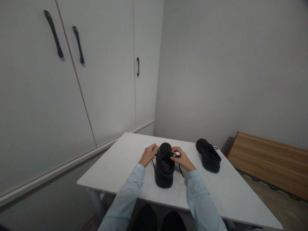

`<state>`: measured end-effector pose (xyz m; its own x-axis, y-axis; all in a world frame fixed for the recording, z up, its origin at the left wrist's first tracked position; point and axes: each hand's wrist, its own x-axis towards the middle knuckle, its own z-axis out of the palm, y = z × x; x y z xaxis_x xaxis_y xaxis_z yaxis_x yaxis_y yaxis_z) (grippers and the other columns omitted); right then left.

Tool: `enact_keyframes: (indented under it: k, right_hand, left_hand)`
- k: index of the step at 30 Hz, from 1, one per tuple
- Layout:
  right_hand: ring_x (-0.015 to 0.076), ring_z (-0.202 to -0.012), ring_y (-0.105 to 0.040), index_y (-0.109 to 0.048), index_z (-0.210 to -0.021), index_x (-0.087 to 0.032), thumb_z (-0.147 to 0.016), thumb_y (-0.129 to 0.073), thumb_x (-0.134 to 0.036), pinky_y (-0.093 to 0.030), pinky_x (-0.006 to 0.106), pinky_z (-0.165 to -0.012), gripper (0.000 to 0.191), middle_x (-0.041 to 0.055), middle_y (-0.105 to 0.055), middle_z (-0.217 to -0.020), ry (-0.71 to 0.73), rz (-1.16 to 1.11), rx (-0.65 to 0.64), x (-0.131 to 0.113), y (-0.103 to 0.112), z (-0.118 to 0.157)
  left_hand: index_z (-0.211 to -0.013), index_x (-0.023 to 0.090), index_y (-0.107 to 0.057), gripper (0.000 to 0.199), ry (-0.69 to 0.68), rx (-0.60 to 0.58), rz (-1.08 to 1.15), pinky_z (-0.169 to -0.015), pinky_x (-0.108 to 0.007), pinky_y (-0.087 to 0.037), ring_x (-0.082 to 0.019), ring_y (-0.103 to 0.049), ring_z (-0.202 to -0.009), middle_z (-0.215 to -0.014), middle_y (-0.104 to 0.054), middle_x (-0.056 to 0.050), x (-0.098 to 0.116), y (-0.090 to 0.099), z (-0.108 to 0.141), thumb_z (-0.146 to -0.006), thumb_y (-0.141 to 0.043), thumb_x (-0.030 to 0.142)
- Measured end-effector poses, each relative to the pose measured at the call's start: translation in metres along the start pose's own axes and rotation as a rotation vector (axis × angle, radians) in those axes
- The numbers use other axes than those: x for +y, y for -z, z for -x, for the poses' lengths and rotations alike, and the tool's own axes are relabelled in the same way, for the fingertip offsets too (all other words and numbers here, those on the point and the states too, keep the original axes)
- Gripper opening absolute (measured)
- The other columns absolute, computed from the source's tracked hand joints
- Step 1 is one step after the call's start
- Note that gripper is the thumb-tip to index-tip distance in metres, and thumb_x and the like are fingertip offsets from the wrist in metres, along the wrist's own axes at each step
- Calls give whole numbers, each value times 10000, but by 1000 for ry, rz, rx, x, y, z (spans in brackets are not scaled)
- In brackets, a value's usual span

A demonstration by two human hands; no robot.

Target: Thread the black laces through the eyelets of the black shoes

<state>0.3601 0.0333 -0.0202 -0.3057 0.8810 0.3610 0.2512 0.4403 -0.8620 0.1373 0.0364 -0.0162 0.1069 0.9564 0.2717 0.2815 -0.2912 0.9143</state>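
Note:
A black lace-up shoe [164, 178] rests on the white table in front of me, toe pointing away, its lace ends hanging down on both sides. On the shoe's left side, my left hand [149, 154] is closed, with thumb and fingers pinched on the lace. From the right, my right hand [182, 158] reaches to the lacing, with the lace between its thumb and fingers. A second black shoe [209, 156] with its lace tied stands apart at the table's right side.
The white table [115, 166] has its front edge close to my legs. White cabinets [108, 80] with dark handles stand at the left, a grey wall behind. A wood-grain board or bench [269, 163] is at the right beyond the table.

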Motion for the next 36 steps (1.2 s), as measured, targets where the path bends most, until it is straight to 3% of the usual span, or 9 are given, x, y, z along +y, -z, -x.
enact_keyframes:
  k: [4,8,12,17,19,22,27,31,36]
  right_hand:
    - [186,-811,-551,-631,-845,-198,-710,-667,-395,-446,293,-657,241,43,-599,-895,-10,-22,17,-3,1,-2]
    - [161,-681,-553,-686,-806,-164,-758,-619,-438,-438,282,-617,287,38,-632,-729,-18,-113,17,-13,1,-1]
    - [126,-525,-500,-700,-784,-152,-764,-613,-464,-400,260,-522,325,7,-574,-557,-67,-184,23,-19,1,1]
    - [100,-410,-434,-659,-846,-157,-749,-643,-443,-346,242,-465,302,-56,-469,-426,-105,-201,58,-8,0,-1]
    - [94,-420,-418,-645,-847,-160,-728,-671,-417,-334,234,-474,284,-75,-436,-422,-82,-181,72,-1,0,-3]
    - [97,-485,-433,-642,-833,-162,-719,-677,-403,-331,230,-502,269,-59,-478,-501,-36,-148,79,6,-2,-6]
    - [125,-583,-483,-642,-773,-164,-737,-638,-425,-376,250,-543,263,15,-606,-697,-12,-14,113,8,-4,-9]
    - [155,-648,-521,-629,-731,-175,-737,-624,-428,-417,271,-581,252,37,-624,-743,22,63,163,6,-5,-10]
    - [175,-699,-550,-607,-722,-186,-748,-608,-418,-432,281,-603,234,39,-618,-760,44,92,192,6,-8,-12]
  left_hand:
    - [-939,172,-628,303,-91,-7,-37,-506,-182,-440,-134,-550,-732,-820,-608,-23,-3,-3,2,-808,-497,411]
    - [-949,173,-674,314,-213,-10,-69,-651,-235,-465,-146,-554,-789,-933,-644,-60,1,-4,5,-817,-526,416]
    - [-891,163,-697,313,-239,-13,-78,-659,-245,-436,-154,-560,-771,-877,-655,-59,5,-5,8,-813,-550,427]
    - [-747,139,-675,405,-222,-43,-15,-642,-252,-418,-127,-522,-588,-573,-565,1,5,-4,10,-870,-453,455]
    - [-714,145,-667,391,-254,-13,-45,-705,-270,-426,-140,-542,-636,-578,-565,-3,4,-3,10,-869,-464,442]
    - [-810,158,-669,280,-300,27,-59,-823,-312,-429,-181,-580,-840,-811,-647,-48,4,-3,10,-823,-549,411]
    - [-1140,200,-577,433,-307,-102,13,-995,-372,-369,-225,-518,-1133,-1174,-593,-79,3,-6,12,-750,-655,370]
    - [-1189,195,-541,502,-296,-198,31,-1040,-371,-338,-234,-490,-1184,-1237,-563,-85,2,-8,13,-728,-681,335]
    - [-1188,197,-533,491,-297,-202,21,-1032,-374,-349,-232,-498,-1171,-1227,-563,-81,0,-10,12,-729,-674,301]
